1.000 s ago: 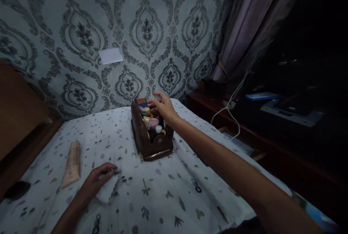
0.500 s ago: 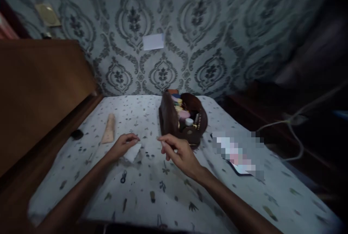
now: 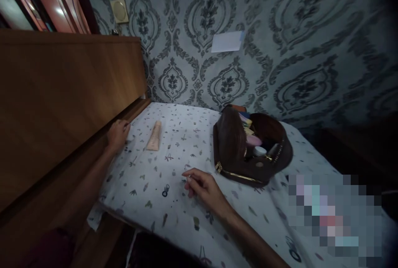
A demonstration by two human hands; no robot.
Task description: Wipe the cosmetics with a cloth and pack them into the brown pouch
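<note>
- Two hands in view, both yours.
- Left hand [image 3: 118,134]: at the left edge of the one sheet [image 3: 177,156], beside the wood panel [image 3: 74,93]; fingers curled in, can't tell if they hold anything.
- Right hand [image 3: 205,189]: over the sheet, in front of and left of the bag; fingers half curled, narrow gap between thumb and index, can't tell if anything is pinched.
- One bag [image 3: 231,139]: brown, open, upright on the sheet, right of your right hand, apart from it.
- In the bag: one pink item [image 3: 253,140], one white-topped item [image 3: 259,151]; yellow bits behind, too jumbled to count.
- One tube [image 3: 154,136]: beige, lying flat between your left hand and the bag, narrow end toward the wall [image 3: 208,10].
- On the wall: one card [image 3: 227,42], one square plate [image 3: 119,10].
- One pixelated patch, right of the bag; contents unreadable.
</note>
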